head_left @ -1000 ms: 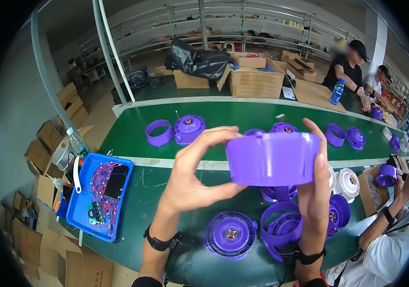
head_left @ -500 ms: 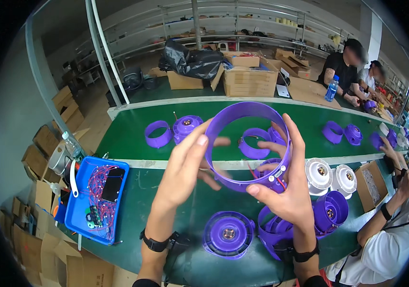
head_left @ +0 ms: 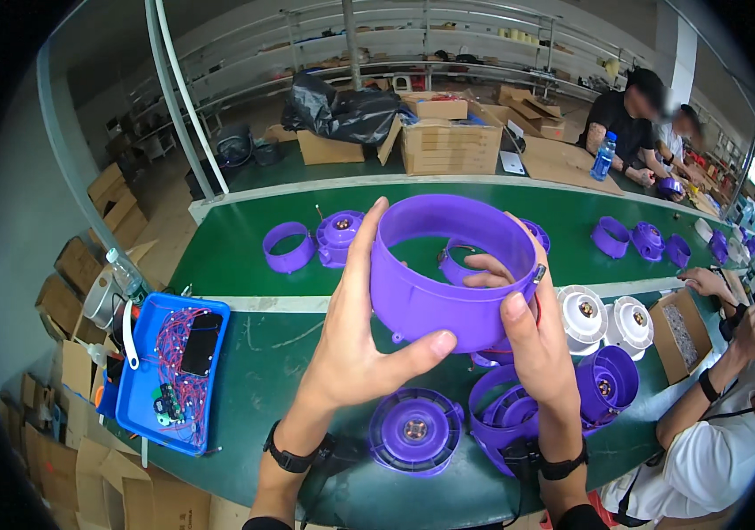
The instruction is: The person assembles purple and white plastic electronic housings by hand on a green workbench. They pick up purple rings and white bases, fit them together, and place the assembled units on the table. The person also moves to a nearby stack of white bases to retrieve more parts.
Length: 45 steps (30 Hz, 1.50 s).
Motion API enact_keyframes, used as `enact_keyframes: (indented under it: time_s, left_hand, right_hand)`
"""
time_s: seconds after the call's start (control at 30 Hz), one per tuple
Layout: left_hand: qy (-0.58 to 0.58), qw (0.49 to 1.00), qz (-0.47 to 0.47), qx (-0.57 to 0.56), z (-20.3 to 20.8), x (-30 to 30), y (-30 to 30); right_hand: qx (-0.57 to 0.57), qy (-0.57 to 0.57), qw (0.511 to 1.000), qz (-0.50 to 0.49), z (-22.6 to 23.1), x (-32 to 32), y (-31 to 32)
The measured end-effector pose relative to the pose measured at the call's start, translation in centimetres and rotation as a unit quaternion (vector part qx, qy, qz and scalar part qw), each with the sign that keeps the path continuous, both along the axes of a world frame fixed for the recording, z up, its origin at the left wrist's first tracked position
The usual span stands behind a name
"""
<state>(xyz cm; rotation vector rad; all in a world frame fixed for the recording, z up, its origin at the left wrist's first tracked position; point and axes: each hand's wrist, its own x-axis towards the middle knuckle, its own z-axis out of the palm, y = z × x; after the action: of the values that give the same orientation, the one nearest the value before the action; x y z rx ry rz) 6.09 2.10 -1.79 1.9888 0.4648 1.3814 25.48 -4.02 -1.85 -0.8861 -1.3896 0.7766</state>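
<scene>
Between my hands, above the green bench, I hold a purple plastic ring housing (head_left: 448, 305), tilted so I see into its round opening. My left hand (head_left: 346, 349) closes on its left side, thumb along the lower wall. On its right side my right hand (head_left: 543, 349) grips it, thumb in front and some fingers showing through the opening. A small metal-looking piece and a bit of red wire show by the right fingers. Below lies a purple round fan motor unit (head_left: 414, 430), with a purple housing (head_left: 499, 393) to its right, partly hidden by my right wrist.
A blue tray (head_left: 223, 353) of red wires and small circuit boards stands left. White motor units (head_left: 582, 320), a purple cup-shaped housing (head_left: 609, 384) and a cardboard box (head_left: 702, 340) are right. Behind, more purple rings (head_left: 289, 247) line the raised bench. A co-worker's hands (head_left: 753, 327) are at far right.
The ring has turned in my hands, its outer wall now facing me and the wired part shifted to the right side. My left hand now has its thumb along the ring's lower wall.
</scene>
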Motion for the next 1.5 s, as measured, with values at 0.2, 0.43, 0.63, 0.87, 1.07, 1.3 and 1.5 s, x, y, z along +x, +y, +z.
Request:
enact_keyframes:
  time_s: [0.2,0.43,0.63,0.87,1.07,1.3,1.5]
  left_hand:
    - [-0.007,1.0,-0.027,-0.013,0.3,-0.4,-0.1]
    - [-0.014,0.999,-0.031,-0.029,1.5,-1.7,0.0]
    - [0.0,0.996,-0.085,-0.019,1.3,-2.2,0.1]
    - [0.013,0.99,-0.137,0.012,1.0,-2.5,0.4]
    - [0.025,0.992,-0.115,0.048,1.0,-2.8,0.6]
    - [0.006,0.993,-0.115,-0.007,1.0,-2.7,0.4]
    - [-0.004,0.994,-0.099,-0.055,1.3,-2.1,-0.2]
  right_hand:
    - [0.003,-0.009,1.0,-0.015,0.2,0.0,-0.2]
    - [-0.038,0.022,0.999,0.028,0.7,0.6,-0.6]
    - [0.0,0.012,1.0,0.025,0.5,0.5,-0.4]
    - [0.041,0.018,0.999,0.014,0.9,0.5,-0.3]
    - [0.055,-0.015,0.998,-0.029,1.2,-0.1,-0.5]
    - [0.077,-0.038,0.994,-0.068,1.6,-0.4,-1.0]
    - [0.107,-0.083,0.987,-0.086,1.4,-0.2,-0.9]
